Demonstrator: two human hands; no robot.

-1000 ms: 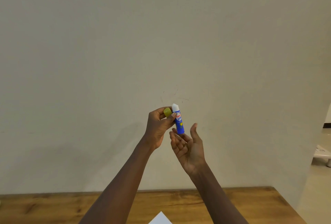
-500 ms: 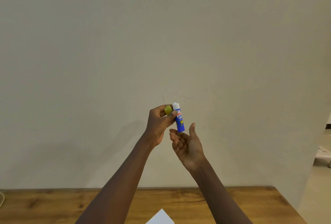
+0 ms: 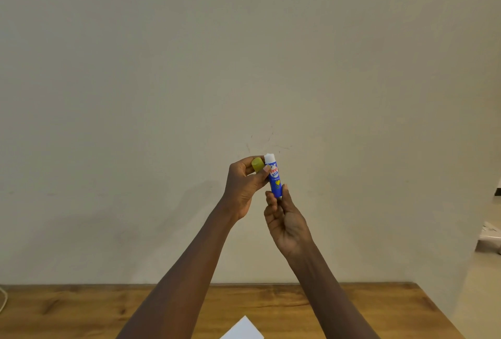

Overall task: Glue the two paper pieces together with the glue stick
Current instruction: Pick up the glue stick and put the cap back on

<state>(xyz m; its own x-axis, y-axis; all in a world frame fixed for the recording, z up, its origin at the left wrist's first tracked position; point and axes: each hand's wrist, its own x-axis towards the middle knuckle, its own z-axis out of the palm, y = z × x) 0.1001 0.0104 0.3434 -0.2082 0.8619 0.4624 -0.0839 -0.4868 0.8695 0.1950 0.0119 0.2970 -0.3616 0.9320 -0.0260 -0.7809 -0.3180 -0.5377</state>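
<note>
1. While it is held up in front of the wall (image 3: 162, 94), well above the table (image 3: 67, 309), the glue stick (image 3: 274, 176) stands nearly upright with its top leaning slightly left, and we see it uncapped.
2. We make out a blue tube with a red-and-white label and a small yellow heart lower down. A white collar and a ragged white glue tip sit at the top.
3. Its yellow cap (image 3: 257, 164) is off and sits just left of the tube's top. We cannot tell whether the two touch.
4. Our view shows the left hand (image 3: 244, 186) gripping the cap, with the index finger curled over it. The thumb tip presses on the upper tube just below the collar.
5. We see the right hand (image 3: 287, 219) reaching up from below, its thumb and fingertips pinching the tube's bottom end. The other fingers curl loosely toward the palm.
6. Both bare forearms rise from the bottom edge and converge, so the hands sit close together around the glue stick.
7. Between the forearms, we see a white corner of paper (image 3: 244, 329) lying on the wooden table, cut off by the bottom edge.
8. At the far left edge we notice a thin pale cable (image 3: 3, 299) on the table.
</note>
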